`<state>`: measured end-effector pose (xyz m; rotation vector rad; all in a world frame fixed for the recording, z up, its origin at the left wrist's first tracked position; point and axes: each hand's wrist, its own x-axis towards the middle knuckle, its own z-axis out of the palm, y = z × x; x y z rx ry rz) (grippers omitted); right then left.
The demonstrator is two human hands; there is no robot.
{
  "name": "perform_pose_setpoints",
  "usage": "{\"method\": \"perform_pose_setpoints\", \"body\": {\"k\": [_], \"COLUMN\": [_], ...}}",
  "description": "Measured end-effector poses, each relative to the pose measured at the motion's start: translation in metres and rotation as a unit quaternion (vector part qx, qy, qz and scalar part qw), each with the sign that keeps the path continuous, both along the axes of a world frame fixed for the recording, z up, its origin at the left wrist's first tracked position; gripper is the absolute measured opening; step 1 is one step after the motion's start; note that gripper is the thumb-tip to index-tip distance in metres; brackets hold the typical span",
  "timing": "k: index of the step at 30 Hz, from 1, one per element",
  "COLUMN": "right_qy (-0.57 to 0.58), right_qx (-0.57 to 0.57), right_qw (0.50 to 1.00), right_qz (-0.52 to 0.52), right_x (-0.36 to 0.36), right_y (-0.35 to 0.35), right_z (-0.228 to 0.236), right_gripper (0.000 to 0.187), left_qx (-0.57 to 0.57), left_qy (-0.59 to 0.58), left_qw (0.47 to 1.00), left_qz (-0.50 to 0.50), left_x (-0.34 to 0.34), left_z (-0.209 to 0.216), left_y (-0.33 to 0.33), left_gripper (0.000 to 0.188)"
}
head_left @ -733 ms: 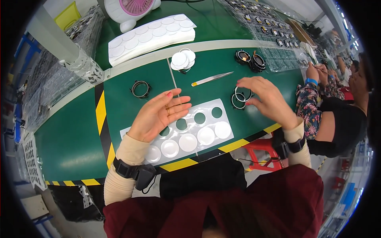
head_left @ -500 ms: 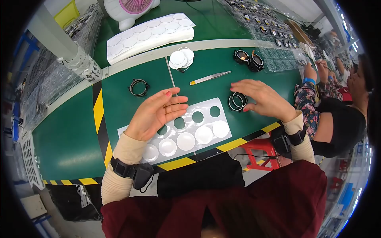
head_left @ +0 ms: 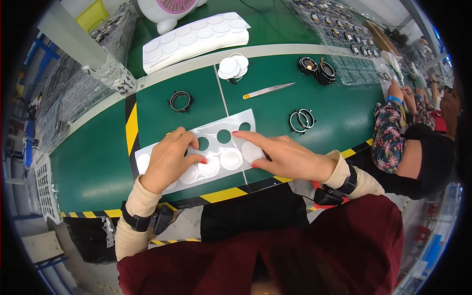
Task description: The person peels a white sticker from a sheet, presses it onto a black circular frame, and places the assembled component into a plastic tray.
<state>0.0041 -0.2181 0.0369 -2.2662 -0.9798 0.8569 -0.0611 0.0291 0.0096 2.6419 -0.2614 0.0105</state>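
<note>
A glossy white sticker sheet (head_left: 212, 132) lies on the green table in front of me, slightly tilted. Round white stickers (head_left: 231, 159) line its near row; along its far row are cut-out circles showing green. My left hand (head_left: 169, 160) rests on the left part of the sheet, fingers bent and apart, thumb beside a sticker. On the right end lies my right hand (head_left: 290, 156), index finger stretched toward a cut-out, thumb apart near the sheet's edge. Neither holds anything visible. Right of the sheet sit two thin overlapping rings (head_left: 299, 119).
Beyond the sheet are tweezers (head_left: 269, 91), a pile of loose white discs (head_left: 230, 68), a black ring (head_left: 171, 102) and two dark ring-shaped parts (head_left: 325, 73). A stack of sticker sheets (head_left: 196, 42) lies behind. A co-worker's flowered sleeve (head_left: 388, 128) is at the right.
Both hands have come down onto the sticker sheet. The sheet has shifted left, away from the two thin rings. My right hand has left those rings. The whole view has shifted slightly.
</note>
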Motion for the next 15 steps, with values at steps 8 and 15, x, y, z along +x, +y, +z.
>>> {"method": "perform_pose_setpoints", "body": {"k": [8, 15], "right_qy": [-0.076, -0.154], "right_qx": [0.285, 0.453], "right_qw": [0.946, 0.876], "right_qz": [0.137, -0.067], "right_x": [0.006, 0.018], "right_y": [-0.013, -0.003], "right_z": [-0.017, -0.008], "right_gripper": [0.038, 0.027], "left_qx": [0.013, 0.05], "left_qy": [0.008, -0.012], "left_qw": [1.0, 0.999], "left_qz": [0.004, -0.008], "left_x": [0.003, 0.031], "left_z": [-0.001, 0.015], "left_y": [0.001, 0.017], "left_gripper": [0.027, 0.017]}}
